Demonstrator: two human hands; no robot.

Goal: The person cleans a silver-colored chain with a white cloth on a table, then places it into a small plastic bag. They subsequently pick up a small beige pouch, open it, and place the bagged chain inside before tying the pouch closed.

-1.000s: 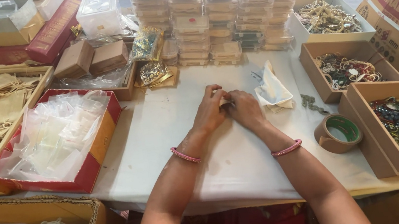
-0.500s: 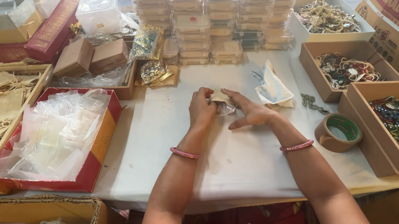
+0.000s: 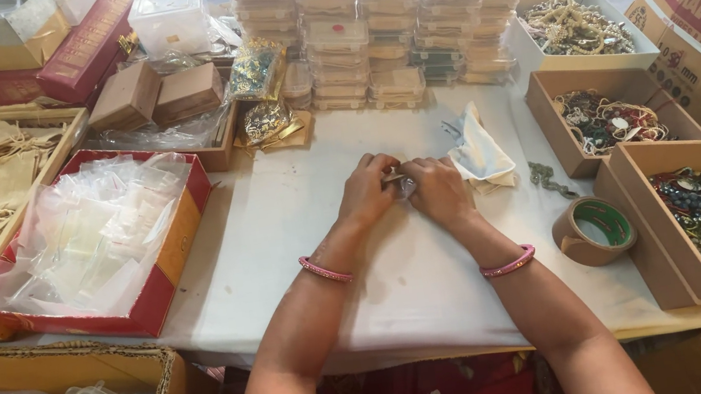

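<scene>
Both hands are pinching a small clear packet (image 3: 405,183) at the middle of the white table (image 3: 282,235).

The packet is looking light, thin and slippery, likely holding a small trinket, so a judged best hold is by its edges with fingertips. The left hand (image 3: 365,191) and right hand (image 3: 438,191) are meeting over it, fingers curled and gripping it between them. Just right, a crumpled pale pouch (image 3: 481,152) is lying; further out, a tape roll (image 3: 594,231) and a red box of clear bags (image 3: 89,241) are sitting.
</scene>
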